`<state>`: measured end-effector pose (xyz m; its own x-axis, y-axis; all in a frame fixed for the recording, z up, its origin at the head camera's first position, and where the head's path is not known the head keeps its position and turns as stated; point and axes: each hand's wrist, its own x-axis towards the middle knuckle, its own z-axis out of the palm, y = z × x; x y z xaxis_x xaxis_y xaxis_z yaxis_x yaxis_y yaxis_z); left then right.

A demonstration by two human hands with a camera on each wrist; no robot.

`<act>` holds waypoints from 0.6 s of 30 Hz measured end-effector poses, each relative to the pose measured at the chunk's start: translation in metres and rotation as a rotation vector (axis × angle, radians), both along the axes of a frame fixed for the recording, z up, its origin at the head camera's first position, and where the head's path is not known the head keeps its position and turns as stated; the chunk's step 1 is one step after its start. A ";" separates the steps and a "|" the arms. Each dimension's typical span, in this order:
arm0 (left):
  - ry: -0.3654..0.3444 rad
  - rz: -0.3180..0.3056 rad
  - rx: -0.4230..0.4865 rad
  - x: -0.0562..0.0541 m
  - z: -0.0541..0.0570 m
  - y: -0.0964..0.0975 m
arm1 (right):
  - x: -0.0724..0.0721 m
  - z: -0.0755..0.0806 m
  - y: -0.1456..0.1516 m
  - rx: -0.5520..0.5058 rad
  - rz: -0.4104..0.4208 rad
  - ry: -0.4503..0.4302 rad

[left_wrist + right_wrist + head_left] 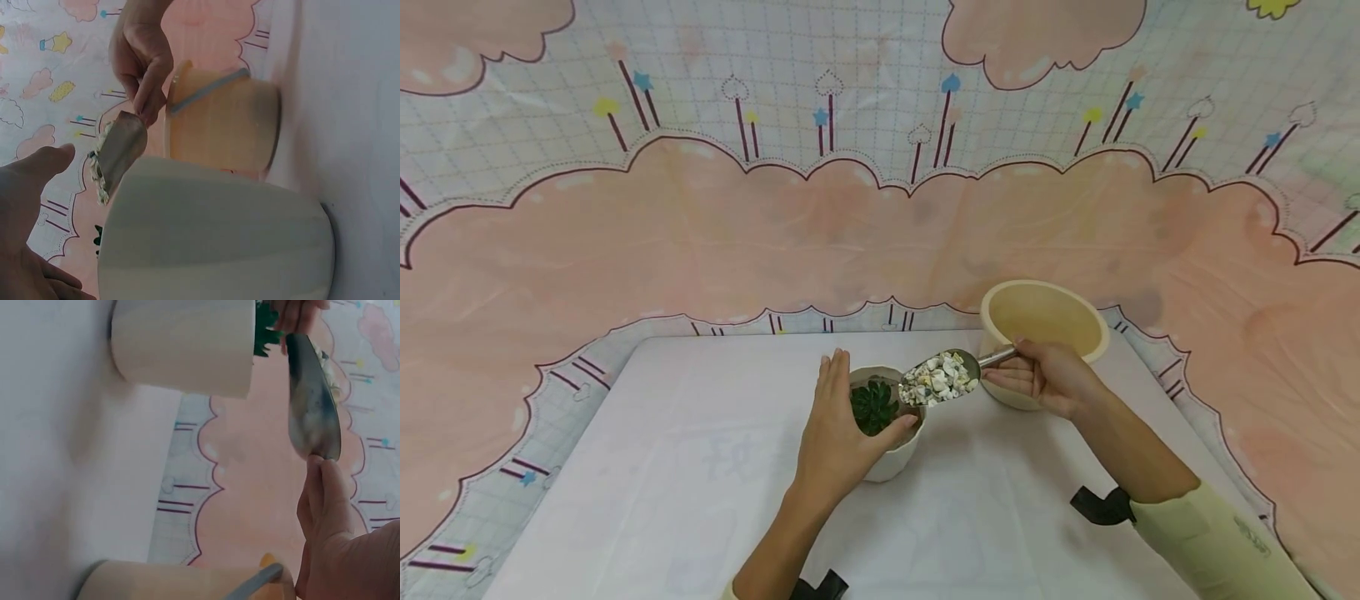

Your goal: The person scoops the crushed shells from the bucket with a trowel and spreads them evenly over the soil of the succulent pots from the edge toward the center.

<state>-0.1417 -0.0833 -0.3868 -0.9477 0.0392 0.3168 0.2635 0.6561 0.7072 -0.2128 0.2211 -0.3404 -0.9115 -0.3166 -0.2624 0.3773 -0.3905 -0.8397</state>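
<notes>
A green succulent (pixel 874 406) grows in a white pot (pixel 891 467) at the middle of the table. My left hand (pixel 841 433) is held over the pot's near left rim, fingers straight and thumb spread around the plant; whether it touches the rim I cannot tell. With my right hand (pixel 1051 379) I grip the handle of a metal scoop (pixel 312 406). Pale pebbles (pixel 942 379) are heaped in the scoop, whose tip hangs over the pot's right rim. In the left wrist view the scoop (pixel 125 147) shows from its underside, above the pot (pixel 212 231).
A cream bucket (pixel 1045 317) with a grey handle (pixel 209 92) stands behind and below my right hand, right of the pot. The white table (pixel 700 467) reaches back to a patterned pink cloth backdrop (pixel 850 242).
</notes>
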 end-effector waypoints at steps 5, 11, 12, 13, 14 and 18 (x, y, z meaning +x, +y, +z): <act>-0.064 -0.022 -0.032 0.001 -0.002 -0.005 | 0.009 -0.006 -0.002 0.015 -0.023 0.002; -0.110 -0.042 -0.088 0.002 -0.005 -0.007 | 0.015 -0.018 -0.002 -0.036 -0.047 -0.013; -0.118 -0.043 -0.103 0.002 -0.005 -0.007 | 0.016 -0.020 -0.001 -0.043 -0.049 -0.010; -0.123 -0.044 -0.112 0.002 -0.007 -0.007 | 0.017 -0.021 -0.001 -0.047 -0.054 -0.007; -0.131 -0.045 -0.120 0.002 -0.008 -0.008 | 0.018 -0.022 -0.001 -0.052 -0.059 -0.007; -0.144 -0.046 -0.144 0.001 -0.010 -0.010 | 0.020 -0.022 -0.002 -0.048 -0.072 0.008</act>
